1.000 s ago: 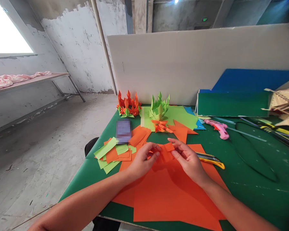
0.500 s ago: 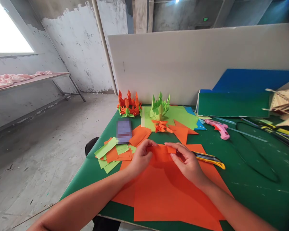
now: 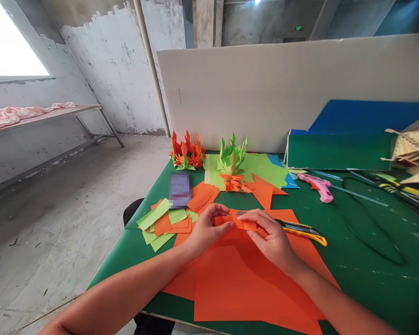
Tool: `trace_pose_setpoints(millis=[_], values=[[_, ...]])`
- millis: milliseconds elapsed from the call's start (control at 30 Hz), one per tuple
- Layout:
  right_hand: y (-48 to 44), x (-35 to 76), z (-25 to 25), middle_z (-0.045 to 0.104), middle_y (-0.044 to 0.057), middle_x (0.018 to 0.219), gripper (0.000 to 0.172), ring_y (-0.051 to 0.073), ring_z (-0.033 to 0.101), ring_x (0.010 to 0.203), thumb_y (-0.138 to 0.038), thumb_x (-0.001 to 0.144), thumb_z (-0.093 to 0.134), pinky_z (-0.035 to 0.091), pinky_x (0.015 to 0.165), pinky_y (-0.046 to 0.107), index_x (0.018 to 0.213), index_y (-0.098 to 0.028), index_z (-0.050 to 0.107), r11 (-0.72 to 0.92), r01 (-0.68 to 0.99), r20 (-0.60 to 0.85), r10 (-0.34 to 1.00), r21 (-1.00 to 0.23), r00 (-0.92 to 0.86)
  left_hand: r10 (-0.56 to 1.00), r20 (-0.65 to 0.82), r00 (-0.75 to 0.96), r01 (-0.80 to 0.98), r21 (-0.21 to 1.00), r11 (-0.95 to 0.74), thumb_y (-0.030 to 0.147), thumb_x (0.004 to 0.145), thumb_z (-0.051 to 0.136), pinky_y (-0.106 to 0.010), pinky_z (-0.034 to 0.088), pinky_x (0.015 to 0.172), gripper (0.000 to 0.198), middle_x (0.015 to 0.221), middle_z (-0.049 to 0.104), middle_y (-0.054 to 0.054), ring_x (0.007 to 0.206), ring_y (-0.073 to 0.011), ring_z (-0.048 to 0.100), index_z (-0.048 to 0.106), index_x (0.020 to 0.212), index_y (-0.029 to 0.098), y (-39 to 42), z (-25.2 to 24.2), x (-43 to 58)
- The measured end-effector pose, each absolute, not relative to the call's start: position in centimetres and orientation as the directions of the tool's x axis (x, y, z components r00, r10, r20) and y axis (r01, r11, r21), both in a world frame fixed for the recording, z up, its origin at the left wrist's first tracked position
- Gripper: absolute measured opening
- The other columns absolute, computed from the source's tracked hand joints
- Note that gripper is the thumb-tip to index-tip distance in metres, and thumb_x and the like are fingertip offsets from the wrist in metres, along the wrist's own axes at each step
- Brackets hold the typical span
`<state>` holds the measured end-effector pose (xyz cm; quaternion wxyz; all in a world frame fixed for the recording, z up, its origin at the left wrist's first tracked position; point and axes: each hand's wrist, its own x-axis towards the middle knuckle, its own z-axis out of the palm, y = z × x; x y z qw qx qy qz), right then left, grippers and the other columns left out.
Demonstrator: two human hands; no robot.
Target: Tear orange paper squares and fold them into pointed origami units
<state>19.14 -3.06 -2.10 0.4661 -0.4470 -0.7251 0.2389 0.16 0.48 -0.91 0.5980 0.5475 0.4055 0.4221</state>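
Note:
A small orange paper strip is held between both hands, above larger orange sheets. My left hand pinches its left end between thumb and fingers. At the other end, my right hand grips the strip, its index finger lying along the top edge. A yellow utility knife rests on the sheets just right of my right hand. Cut orange and green paper pieces lie in a loose pile to the left of my left hand.
Beyond the hands stand a red-orange folded paper crown and a green folded paper piece. An orange folded flower lies before the green one. A pink glue gun with a cord sits right. A white board closes off the back.
The orange strip has turned and come slightly lower between my fingers. My left thumb has moved right along it, and my right index finger has shifted left over its top edge.

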Motion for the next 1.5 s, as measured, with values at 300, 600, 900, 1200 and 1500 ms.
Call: trace_pose_setpoints(millis=[300, 600, 900, 1200, 1500], values=[[-3.1, 19.2, -2.4, 0.068, 0.005, 0.109, 0.033, 0.023, 0.064, 0.106, -0.007, 0.082, 0.051, 0.052, 0.093, 0.036, 0.103, -0.028, 0.066, 0.501, 0.457, 0.469, 0.862, -0.735, -0.191, 0.955, 0.058, 0.29, -0.044, 0.998, -0.047, 0.022, 0.069, 0.078, -0.028, 0.048, 0.077, 0.028, 0.097, 0.061, -0.004, 0.096, -0.0181, 0.06, 0.059, 0.09, 0.019, 0.6, -1.6, 0.3], [-2.9, 19.3, -2.6, 0.069, 0.004, 0.104, 0.027, 0.023, 0.064, 0.107, -0.007, 0.084, 0.051, 0.051, 0.092, 0.036, 0.097, -0.027, 0.064, 0.5, 0.496, 0.452, 0.864, -0.71, -0.224, 0.952, 0.048, 0.302, -0.025, 0.999, -0.043, 0.021, 0.072, 0.073, -0.031, 0.047, 0.078, 0.023, 0.097, 0.06, -0.004, 0.093, -0.0185, 0.06, 0.057, 0.088, 0.019, 0.5, -1.5, 0.3], [-3.1, 18.7, -2.6, 0.07, 0.004, 0.102, 0.02, 0.023, 0.064, 0.105, -0.012, 0.086, 0.052, 0.052, 0.087, 0.034, 0.096, -0.026, 0.063, 0.415, 0.477, 0.387, 0.908, -0.775, -0.16, 0.949, 0.065, 0.308, 0.022, 0.997, -0.076, 0.023, 0.077, 0.069, -0.032, 0.048, 0.081, 0.018, 0.101, 0.061, -0.005, 0.099, -0.0199, 0.059, 0.057, 0.09, 0.02, 0.1, -2.0, 0.5], [-3.3, 18.0, -2.6, 0.069, 0.005, 0.095, 0.006, 0.021, 0.066, 0.091, -0.025, 0.087, 0.056, 0.054, 0.079, 0.032, 0.091, -0.023, 0.061, 0.324, 0.398, 0.344, 0.939, -0.859, -0.022, 0.941, 0.142, 0.307, 0.044, 0.986, -0.163, 0.017, 0.079, 0.065, -0.029, 0.049, 0.077, 0.019, 0.102, 0.062, -0.005, 0.098, -0.0188, 0.061, 0.056, 0.096, 0.02, -0.4, -2.2, 0.6], [-3.1, 17.6, -2.8, 0.067, 0.006, 0.094, 0.007, 0.021, 0.066, 0.086, -0.028, 0.085, 0.06, 0.055, 0.075, 0.032, 0.087, -0.022, 0.061, 0.268, 0.288, 0.291, 0.956, -0.92, 0.039, 0.93, 0.164, 0.329, 0.023, 0.983, -0.181, 0.019, 0.079, 0.067, -0.03, 0.048, 0.08, 0.023, 0.102, 0.065, -0.006, 0.097, -0.0181, 0.062, 0.056, 0.1, 0.02, -0.5, -2.0, 0.8]])
